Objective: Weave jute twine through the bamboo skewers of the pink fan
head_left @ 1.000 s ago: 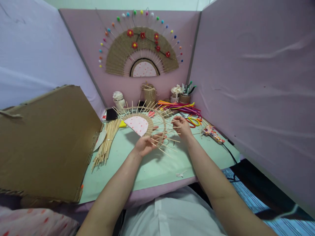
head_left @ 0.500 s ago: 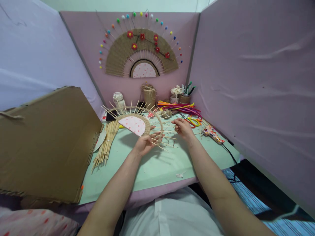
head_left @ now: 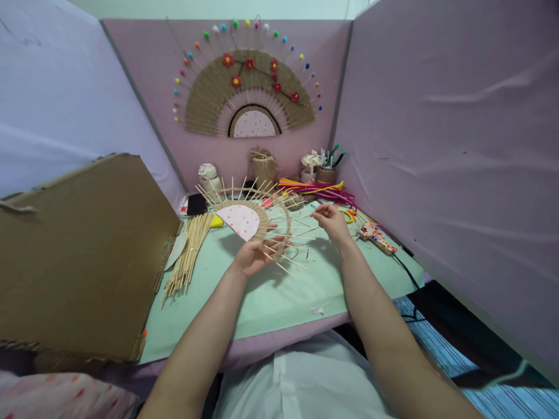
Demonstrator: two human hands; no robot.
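My left hand (head_left: 255,256) grips a half-round fan frame (head_left: 263,218) by its lower right side, holding it tilted above the table. Thin wooden sticks radiate from a woven twine band, and a twine arc crosses them farther out. White cloth with pink dots (head_left: 241,220) covers its centre. To the right of the stick ends, my right hand (head_left: 332,222) is closed in a pinch, apart from the frame. What lies between those fingertips is too small to make out.
At the left, a bundle of sticks (head_left: 188,256) lies beside a large cardboard sheet (head_left: 82,256). A twine roll (head_left: 263,169), a white jar (head_left: 209,176) and colourful pipe cleaners (head_left: 314,189) line the back. A patterned glue gun (head_left: 376,237) lies right. A finished fan (head_left: 205,93) hangs behind.
The fan frame has turned slightly and shifted a little to the right in my left hand. My right hand has moved slightly right and up, still pinched.
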